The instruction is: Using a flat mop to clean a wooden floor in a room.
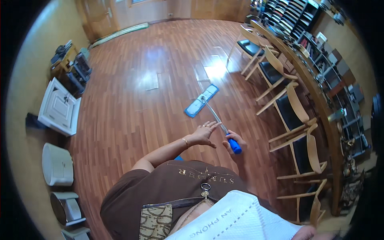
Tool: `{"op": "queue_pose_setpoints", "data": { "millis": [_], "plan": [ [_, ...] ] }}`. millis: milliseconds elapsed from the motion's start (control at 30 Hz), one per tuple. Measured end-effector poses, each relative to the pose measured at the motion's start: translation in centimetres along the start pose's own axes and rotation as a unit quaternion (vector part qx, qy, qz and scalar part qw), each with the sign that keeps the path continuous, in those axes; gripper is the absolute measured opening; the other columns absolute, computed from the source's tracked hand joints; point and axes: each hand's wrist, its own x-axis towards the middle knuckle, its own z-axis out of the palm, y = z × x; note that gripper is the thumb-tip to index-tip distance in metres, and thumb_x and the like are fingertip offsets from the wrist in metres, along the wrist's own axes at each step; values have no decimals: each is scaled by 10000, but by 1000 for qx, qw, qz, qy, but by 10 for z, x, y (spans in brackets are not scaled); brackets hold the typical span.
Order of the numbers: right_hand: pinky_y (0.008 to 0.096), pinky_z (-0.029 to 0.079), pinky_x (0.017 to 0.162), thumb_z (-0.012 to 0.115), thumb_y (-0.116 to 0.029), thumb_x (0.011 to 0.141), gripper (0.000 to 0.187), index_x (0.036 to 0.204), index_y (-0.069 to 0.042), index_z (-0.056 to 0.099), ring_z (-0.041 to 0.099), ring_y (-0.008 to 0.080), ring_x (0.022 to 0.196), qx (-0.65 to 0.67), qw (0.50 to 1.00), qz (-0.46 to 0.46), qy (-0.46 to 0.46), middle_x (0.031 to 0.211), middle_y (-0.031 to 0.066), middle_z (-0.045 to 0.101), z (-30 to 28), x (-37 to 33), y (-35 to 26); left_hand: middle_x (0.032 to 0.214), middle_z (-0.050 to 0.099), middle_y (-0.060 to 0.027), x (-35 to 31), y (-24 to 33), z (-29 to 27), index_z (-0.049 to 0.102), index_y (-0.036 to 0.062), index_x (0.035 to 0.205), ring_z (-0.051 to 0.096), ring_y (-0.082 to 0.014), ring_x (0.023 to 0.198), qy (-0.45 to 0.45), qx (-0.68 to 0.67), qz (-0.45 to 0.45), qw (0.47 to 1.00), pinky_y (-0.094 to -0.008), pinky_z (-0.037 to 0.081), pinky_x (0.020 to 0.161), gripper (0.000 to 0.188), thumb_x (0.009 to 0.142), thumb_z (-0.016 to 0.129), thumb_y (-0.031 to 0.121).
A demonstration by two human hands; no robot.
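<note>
A flat mop stands on the reddish wood floor (120, 96), its blue-edged, pale pad (196, 107) lying flat in front of me. From the pad's middle a thin metal pole (213, 113) slants back toward me and ends in a blue grip (235, 146). My right hand (237, 140) is closed around the pole just by that grip. Beside it on the left, my left hand (203, 135) has its fingers stretched and thumb apart. Its fingertips reach the pole, but whether they touch it I cannot tell.
Several wooden chairs with black seats (290, 114) line a long wooden counter (320, 88) on the right. Along the left wall are a white cabinet (56, 105), a white rounded bin (58, 165) and a cluttered small stand (74, 66). A long pale strip (120, 34) lies by the far door (96, 18).
</note>
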Motion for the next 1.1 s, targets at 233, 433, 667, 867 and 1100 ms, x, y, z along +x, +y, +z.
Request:
{"op": "queue_pose_setpoints", "data": {
  "millis": [233,433,667,867,1100],
  "plan": [
    [399,490,888,759,-257,806,305,924,0,644,642,307,984,96,993,-35,66,1021,197,673,-66,6,-80,1470,367,-166,78,-13,-8,391,191,1419,317,-375,1372,-101,-7,86,991,-580,374,989,905,668,796,493],
    [351,440,649,672,-327,874,302,772,-102,498,543,155,564,87,900,-227,361,610,34,560,-32,49,-82,764,640,-66,127,-34,6,612,147,906,634,-297,793,-90,-62,236,966,-447,439,748,312,792,680,428],
    [327,422,616,686,-388,864,343,765,-123,493,527,133,524,66,914,-235,325,580,-3,536,-8,106,-80,709,634,-44,150,-67,-28,606,164,864,637,-271,777,-86,-4,246,965,-431,376,761,200,791,622,350],
    [348,469,651,749,-345,818,324,787,-85,558,612,183,585,72,937,-210,270,640,50,620,8,135,-84,765,658,-60,164,-106,-48,634,160,893,648,-265,829,-62,16,231,971,-440,379,782,209,783,624,337],
    [348,456,599,760,-266,813,279,791,-62,572,596,205,581,166,927,-242,234,630,51,602,32,202,-66,803,665,-86,187,-141,-87,629,141,895,645,-294,880,-52,-8,168,984,-460,460,738,254,797,637,375]
  ]
}}
